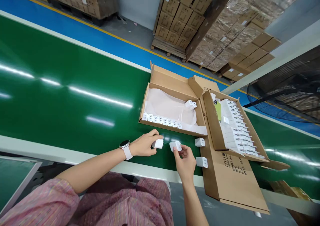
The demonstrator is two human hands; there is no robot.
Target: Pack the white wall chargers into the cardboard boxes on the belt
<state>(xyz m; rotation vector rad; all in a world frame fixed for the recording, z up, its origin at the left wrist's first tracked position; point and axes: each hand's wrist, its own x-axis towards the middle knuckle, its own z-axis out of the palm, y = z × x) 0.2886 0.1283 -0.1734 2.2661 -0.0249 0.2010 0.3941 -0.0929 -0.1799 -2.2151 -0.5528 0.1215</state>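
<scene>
My left hand (pixel 145 144), a smartwatch with a white band (pixel 125 148) on its wrist, grips a white plug-in power adapter (pixel 158 143) on the green belt. My right hand (pixel 185 162) pinches a second white adapter (pixel 175 146) by its end. Just right of it, two more adapters (pixel 199 142) (pixel 202 162) lie on the belt apart from my fingers. In an open cardboard box (pixel 170 86), a row of adapters (pixel 160 120) lines white tissue paper. A second open box (pixel 212 116) holds several packed rows of adapters (pixel 237 126).
The green conveyor belt (pixel 75 102) runs beneath everything, with a white edge strip near me. A flattened carton flap (pixel 232 179) hangs over its near edge. A black fan (pixel 282 89) stands at right. Palletised cartons (pixel 172 22) sit beyond the blue-and-yellow floor.
</scene>
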